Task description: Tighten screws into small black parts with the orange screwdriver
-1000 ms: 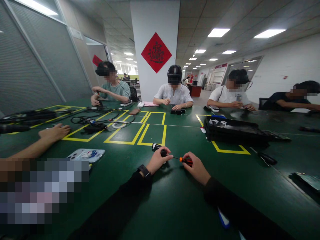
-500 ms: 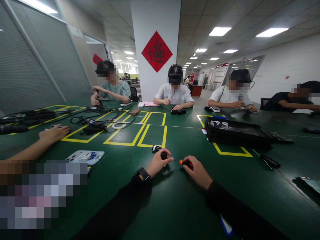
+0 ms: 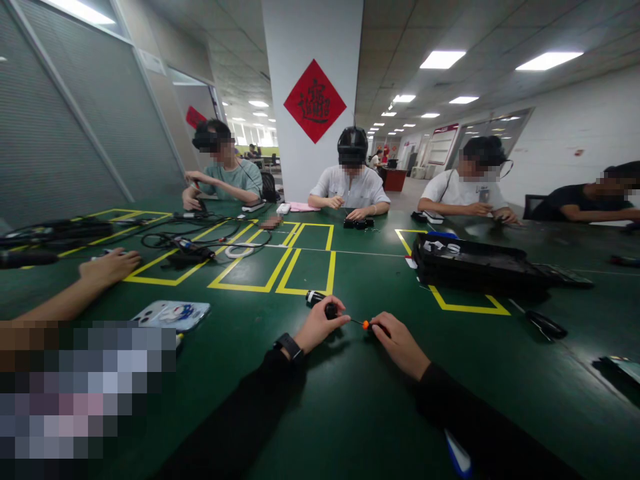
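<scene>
My left hand (image 3: 321, 327) is closed around a black cylindrical part (image 3: 331, 311) with a rounded end. A black piece with a white band (image 3: 314, 298) shows just beyond its fingers; I cannot tell whether the two are joined. My right hand (image 3: 401, 345) grips a small screwdriver (image 3: 367, 325) with an orange collar, and its fingers cover most of the handle. The thin shaft points left towards my left fingertips, where its tip is hidden. Both hands are just above the green table (image 3: 340, 427).
A black tray-like case (image 3: 470, 260) lies to the right, with another screwdriver (image 3: 545, 325) nearer me. To the left are a phone (image 3: 175, 315), cables (image 3: 185, 250) and another person's hand (image 3: 110, 267). A blue-and-white item (image 3: 457, 453) lies by my right sleeve. Several people sit across.
The view has shifted slightly. My right fingers cover more of the screwdriver's handle now. Both hands keep nearly the same place and hold the same things.
</scene>
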